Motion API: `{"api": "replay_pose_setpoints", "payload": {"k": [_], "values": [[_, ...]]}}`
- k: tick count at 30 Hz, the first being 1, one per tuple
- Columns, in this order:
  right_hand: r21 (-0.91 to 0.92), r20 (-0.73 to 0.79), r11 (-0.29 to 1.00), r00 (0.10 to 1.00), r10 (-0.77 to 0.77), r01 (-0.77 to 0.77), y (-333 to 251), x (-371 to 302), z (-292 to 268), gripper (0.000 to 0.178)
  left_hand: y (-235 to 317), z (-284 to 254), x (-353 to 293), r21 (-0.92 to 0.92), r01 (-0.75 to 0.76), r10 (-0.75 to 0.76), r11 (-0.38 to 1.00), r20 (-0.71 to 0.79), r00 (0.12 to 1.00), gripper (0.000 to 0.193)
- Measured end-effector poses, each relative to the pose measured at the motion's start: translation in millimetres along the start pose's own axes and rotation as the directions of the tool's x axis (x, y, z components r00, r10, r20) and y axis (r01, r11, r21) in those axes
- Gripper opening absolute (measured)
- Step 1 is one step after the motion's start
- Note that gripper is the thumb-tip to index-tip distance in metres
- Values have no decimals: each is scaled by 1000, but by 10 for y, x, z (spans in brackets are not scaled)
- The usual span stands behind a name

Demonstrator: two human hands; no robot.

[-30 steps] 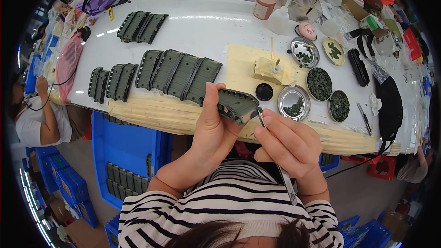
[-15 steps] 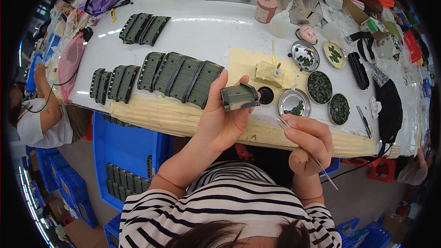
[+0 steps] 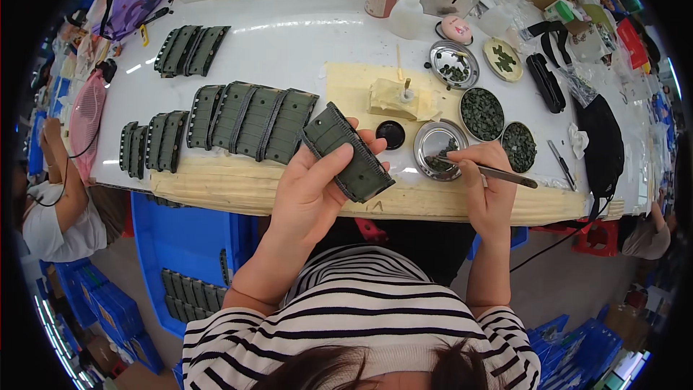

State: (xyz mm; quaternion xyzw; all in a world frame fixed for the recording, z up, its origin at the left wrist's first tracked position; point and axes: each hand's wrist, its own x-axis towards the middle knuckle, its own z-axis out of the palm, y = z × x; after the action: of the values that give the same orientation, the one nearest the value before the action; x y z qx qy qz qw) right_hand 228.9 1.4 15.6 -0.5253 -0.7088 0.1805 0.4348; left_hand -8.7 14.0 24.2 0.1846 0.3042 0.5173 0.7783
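Observation:
My left hand [image 3: 307, 184] is closed round a dark green ribbed panel [image 3: 352, 155] with toothed edges, held tilted above the table's near edge. In my right hand [image 3: 489, 184] are metal tweezers [image 3: 512, 176], pinched between thumb and fingers. Their tips reach into a shallow round metal dish [image 3: 432, 134] where small dark green pieces lie; whether they grip a piece is too small to tell. Right of the dish are two round tins of green chips, a larger tin [image 3: 460, 110] and a smaller tin [image 3: 504, 143]. A black round lid [image 3: 390, 135] lies between panel and dish.
Similar green panels [image 3: 249, 121] stand in a row to the left, with more panels [image 3: 191, 50] behind. A wrapped block [image 3: 393, 99] sits mid-table. A craft knife [image 3: 561, 165] and black cloth [image 3: 603, 148] lie right. Below is a blue crate [image 3: 180, 227]. Another person [image 3: 61, 217] sits left.
My left hand has turned the panel so its ribbed face shows. My right hand has swung the tweezers round, their tips now inside the metal dish. The whole view has shifted slightly.

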Motion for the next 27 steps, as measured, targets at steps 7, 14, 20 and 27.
{"api": "replay_pose_setpoints", "payload": {"k": [7, 14, 20, 27], "values": [[-90, -5, 995, 999, -45, 45, -4, 41, 69, 10, -20, -38, -13, 96, -19, 20, 995, -5, 1000, 42], [-100, -98, 995, 995, 0, -10, 26, 46, 79, 10, -29, 11, -47, 115, -74, 71, 991, 31, 997, 58], [-102, -51, 995, 999, -13, 8, 48, 68, 115, 10, -53, -10, -64, 183, -77, 69, 980, 49, 996, 39], [-115, -11, 993, 999, -31, 30, 27, 95, 139, 8, -86, -35, -74, 226, -69, 58, 972, 55, 997, 20]]}}
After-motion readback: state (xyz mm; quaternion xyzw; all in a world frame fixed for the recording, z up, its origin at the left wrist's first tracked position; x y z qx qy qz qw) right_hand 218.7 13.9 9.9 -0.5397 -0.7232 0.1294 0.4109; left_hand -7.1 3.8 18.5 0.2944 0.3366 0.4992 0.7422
